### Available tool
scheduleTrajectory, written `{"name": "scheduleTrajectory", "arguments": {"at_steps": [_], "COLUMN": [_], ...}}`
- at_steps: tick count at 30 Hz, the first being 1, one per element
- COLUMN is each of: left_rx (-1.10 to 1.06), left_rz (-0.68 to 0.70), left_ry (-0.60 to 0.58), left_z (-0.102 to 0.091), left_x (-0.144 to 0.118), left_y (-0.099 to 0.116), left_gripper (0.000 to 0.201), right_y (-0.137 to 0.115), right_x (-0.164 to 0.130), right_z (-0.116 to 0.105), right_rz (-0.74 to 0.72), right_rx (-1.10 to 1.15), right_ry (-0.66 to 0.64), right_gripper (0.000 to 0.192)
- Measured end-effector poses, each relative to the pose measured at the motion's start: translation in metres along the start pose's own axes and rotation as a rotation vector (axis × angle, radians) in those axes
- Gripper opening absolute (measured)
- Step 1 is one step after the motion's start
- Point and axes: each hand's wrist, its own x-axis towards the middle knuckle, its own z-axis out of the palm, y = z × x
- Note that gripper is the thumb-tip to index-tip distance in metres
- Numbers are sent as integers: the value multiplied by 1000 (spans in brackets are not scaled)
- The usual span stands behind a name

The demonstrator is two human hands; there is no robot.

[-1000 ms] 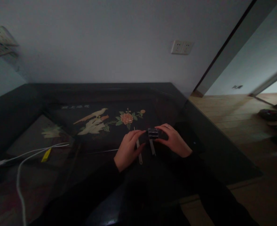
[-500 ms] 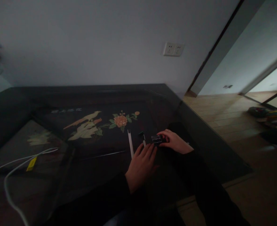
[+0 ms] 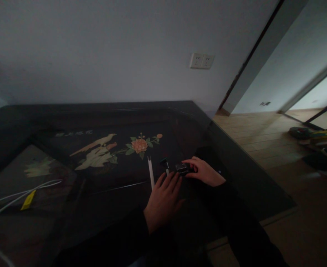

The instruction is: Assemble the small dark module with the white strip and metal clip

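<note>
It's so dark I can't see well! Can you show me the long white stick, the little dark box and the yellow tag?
Long white stick (image 3: 151, 172), head view, middle of its length.
Little dark box (image 3: 182, 168), head view, top face beside the right hand's fingers.
Yellow tag (image 3: 28, 200), head view, its centre, on the white cable.

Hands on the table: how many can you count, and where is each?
2. Left hand lies flat near the white stick; right hand grips a small dark block.

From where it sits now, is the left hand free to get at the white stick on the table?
Probably yes. The white stick lies bare on the table, just left of the left hand, whose fingers rest beside it. Nothing lies between them.
</note>
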Motion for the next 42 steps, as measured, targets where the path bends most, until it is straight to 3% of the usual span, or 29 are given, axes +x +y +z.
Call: {"name": "scheduleTrajectory", "arguments": {"at_steps": [9, 23, 28, 32, 35, 39, 42], "left_rx": [32, 31, -19, -125, -174, -227, -280], "left_rz": [8, 70, 200, 289, 356, 295, 333], "left_ry": [29, 70, 192, 323, 324, 313, 264], "left_z": [-1, -4, -19, -33, -44, -56, -59], "left_x": [-1, 2, -5, -33, -56, -72, -74], "left_y": [-1, -1, -7, -22, -41, -60, -63], "left_gripper": [54, 49, 32, 9, 13, 18, 22], "right_y": [-2, -5, -12, -33, -61, -94, -105], "right_x": [0, 0, 2, 1, -5, -16, -22], "right_z": [-2, -3, -2, 6, 25, 58, 74], "right_rz": [15, -16, -70, -211, -398, -767, -943], "right_rx": [29, 66, 62, 40, 64, -9, -78], "right_ry": [1, 247, 394, 519, 560, 373, 293], "right_gripper": [58, 20, 17, 32, 39, 34, 28]}}
